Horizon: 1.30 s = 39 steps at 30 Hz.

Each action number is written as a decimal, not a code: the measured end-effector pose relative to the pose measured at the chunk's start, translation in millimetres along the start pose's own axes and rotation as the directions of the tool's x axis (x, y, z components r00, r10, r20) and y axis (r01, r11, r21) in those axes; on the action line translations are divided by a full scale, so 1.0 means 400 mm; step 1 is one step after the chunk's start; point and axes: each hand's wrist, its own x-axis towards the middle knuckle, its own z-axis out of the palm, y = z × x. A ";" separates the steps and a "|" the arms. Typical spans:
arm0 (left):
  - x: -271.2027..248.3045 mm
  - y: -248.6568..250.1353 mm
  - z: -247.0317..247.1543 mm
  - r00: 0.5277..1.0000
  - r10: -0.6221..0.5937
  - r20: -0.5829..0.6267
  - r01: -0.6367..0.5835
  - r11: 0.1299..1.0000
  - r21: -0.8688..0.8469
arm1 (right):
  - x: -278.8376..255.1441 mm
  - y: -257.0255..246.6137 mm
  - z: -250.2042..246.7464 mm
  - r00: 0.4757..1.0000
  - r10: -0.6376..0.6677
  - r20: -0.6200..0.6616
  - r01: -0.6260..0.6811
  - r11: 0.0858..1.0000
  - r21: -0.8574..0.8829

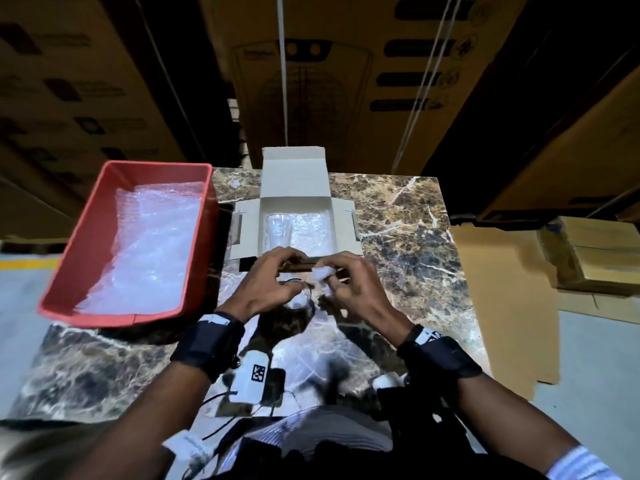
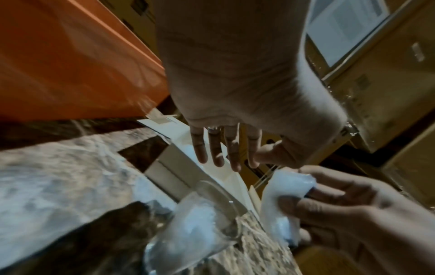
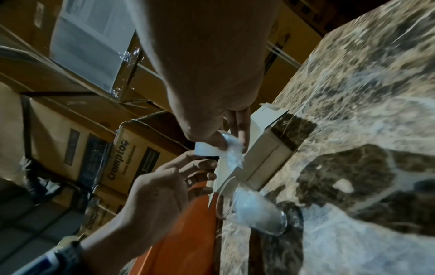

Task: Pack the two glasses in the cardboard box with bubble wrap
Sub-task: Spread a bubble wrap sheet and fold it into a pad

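— Right hand (image 1: pixel 349 285)?
— Pinching a wad of bubble wrap (image 1: pixel 322 274) over the standing glass (image 1: pixel 300 299), already part stuffed.
— Left hand (image 1: pixel 273 282)?
— Hovering beside, fingers (image 2: pixel 216 148) loosely straight, gripping nothing.
— Cardboard box (image 1: pixel 294 188)?
— Lying open just beyond, second glass (image 1: pixel 278 226) resting inside.

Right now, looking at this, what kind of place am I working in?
Most likely a warehouse or stockroom packing station. Large printed cardboard cartons are stacked high behind the marble-patterned table, more cartons sit on the floor, and a red bin holds a supply of bubble wrap.
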 end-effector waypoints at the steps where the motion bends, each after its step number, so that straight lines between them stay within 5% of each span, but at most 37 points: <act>1: -0.015 -0.012 -0.004 1.000 -0.002 0.013 0.002 1.000 -0.030 | 0.004 -0.010 0.012 1.000 -0.014 0.005 0.013 1.000 0.007; 11: -0.075 -0.118 0.043 0.999 -0.016 0.041 0.022 0.988 -0.154 | 0.022 -0.063 0.101 0.967 -0.136 0.213 0.164 0.979 -0.119; 18: -0.060 -0.158 0.057 1.000 -0.026 -0.004 0.025 0.983 -0.180 | 0.022 -0.051 0.127 0.922 -0.227 0.315 0.344 0.852 -0.393; 25: -0.053 -0.169 0.063 0.999 -0.035 0.001 0.034 0.967 -0.254 | 0.015 -0.034 0.138 0.862 -0.295 0.412 0.464 0.787 -0.406; 31: -0.048 -0.173 0.063 0.999 -0.033 0.005 0.033 0.966 -0.257 | 0.009 -0.047 0.123 0.863 -0.215 0.457 0.435 0.776 -0.457; 39: -0.043 -0.182 0.069 0.999 -0.049 0.003 0.047 0.950 -0.307 | 0.037 -0.104 0.115 0.905 0.035 0.425 0.132 0.924 -0.358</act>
